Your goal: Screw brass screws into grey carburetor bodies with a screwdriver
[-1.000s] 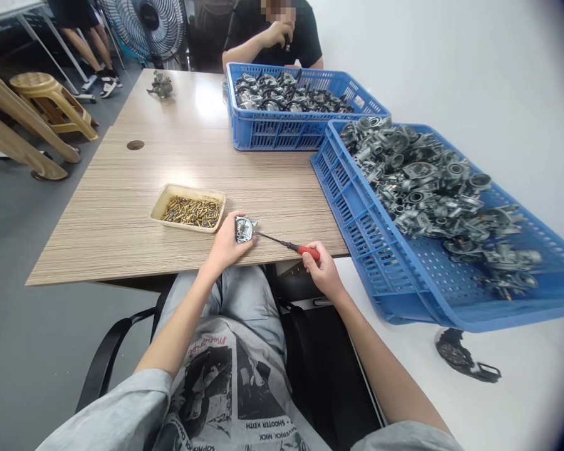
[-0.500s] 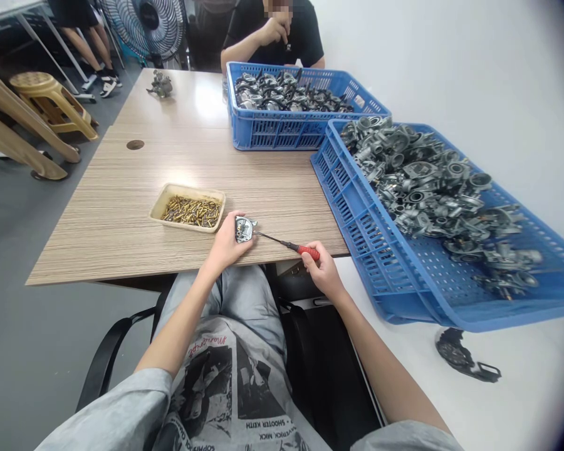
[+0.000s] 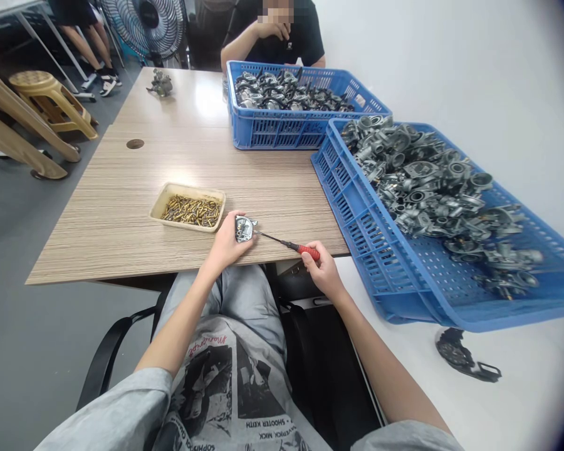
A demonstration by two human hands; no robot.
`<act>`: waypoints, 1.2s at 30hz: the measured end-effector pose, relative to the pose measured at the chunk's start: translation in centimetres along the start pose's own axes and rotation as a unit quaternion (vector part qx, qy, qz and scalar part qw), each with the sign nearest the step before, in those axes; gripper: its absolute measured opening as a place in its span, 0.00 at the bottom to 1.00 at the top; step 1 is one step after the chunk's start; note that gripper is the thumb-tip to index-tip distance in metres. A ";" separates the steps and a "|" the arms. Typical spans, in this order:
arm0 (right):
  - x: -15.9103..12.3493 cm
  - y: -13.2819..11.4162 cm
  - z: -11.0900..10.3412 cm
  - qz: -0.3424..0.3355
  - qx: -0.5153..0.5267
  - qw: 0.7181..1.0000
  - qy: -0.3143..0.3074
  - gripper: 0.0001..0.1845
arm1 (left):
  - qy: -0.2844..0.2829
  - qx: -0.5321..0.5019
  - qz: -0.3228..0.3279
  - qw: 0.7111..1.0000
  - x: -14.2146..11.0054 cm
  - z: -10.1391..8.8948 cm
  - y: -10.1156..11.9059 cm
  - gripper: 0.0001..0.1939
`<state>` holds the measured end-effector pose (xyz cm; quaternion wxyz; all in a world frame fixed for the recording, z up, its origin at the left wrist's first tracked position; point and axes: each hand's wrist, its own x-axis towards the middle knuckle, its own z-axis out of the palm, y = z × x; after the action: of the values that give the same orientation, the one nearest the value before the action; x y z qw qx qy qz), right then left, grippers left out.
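Near the table's front edge, my left hand (image 3: pixel 228 241) is closed around a grey metal carburetor body (image 3: pixel 244 229), its open round face turned up. My right hand (image 3: pixel 324 269) grips the red handle of a screwdriver (image 3: pixel 305 250). The dark shaft points left, and its tip meets the right side of the carburetor body; the exact contact is too small to make out. Just left of my left hand sits a cream plastic tub (image 3: pixel 157 210) holding many small brass pieces (image 3: pixel 192 211).
A blue crate (image 3: pixel 361 232) heaped with metal carburetor bodies stands at right, and another blue crate (image 3: pixel 282 128) of parts lies behind it. One carburetor (image 3: pixel 160 84) rests at the far left. A black wristwatch (image 3: pixel 465 357) lies at lower right. Opposite sits a person (image 3: pixel 305 37).
My hands, the carburetor body and the screwdriver stay in nearly the same place. The person opposite has shifted their raised hand slightly.
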<state>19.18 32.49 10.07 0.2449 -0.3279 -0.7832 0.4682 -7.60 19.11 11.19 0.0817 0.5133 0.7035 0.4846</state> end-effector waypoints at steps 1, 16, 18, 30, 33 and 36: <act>0.0 0.0 0.0 0.001 0.000 1.000 0.000 0.18 | 0.000 0.000 -0.001 1.000 0.0 0.0 0.0 0.29; 0.0 0.0 0.1 0.000 0.001 1.000 -0.001 0.18 | 0.000 0.003 0.002 1.000 0.0 0.0 -0.2 0.29; 0.0 0.0 0.0 0.001 0.002 1.000 -0.002 0.18 | 0.001 0.003 0.003 1.000 0.0 0.1 -0.2 0.29; 0.0 -0.2 0.0 0.003 -0.003 1.000 -0.004 0.17 | 0.004 0.004 0.002 1.000 0.0 0.1 -0.3 0.29; 0.0 -0.2 0.0 0.002 -0.003 1.000 -0.002 0.17 | 0.004 0.005 0.003 1.000 0.0 0.1 -0.3 0.29; 0.0 -0.1 0.0 0.000 -0.003 1.000 -0.001 0.17 | 0.005 0.003 0.005 1.000 0.0 0.1 -0.3 0.29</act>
<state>19.13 32.44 10.19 0.2436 -0.3283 -0.7846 0.4662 -7.70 19.17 10.87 0.0744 0.5144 0.7028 0.4856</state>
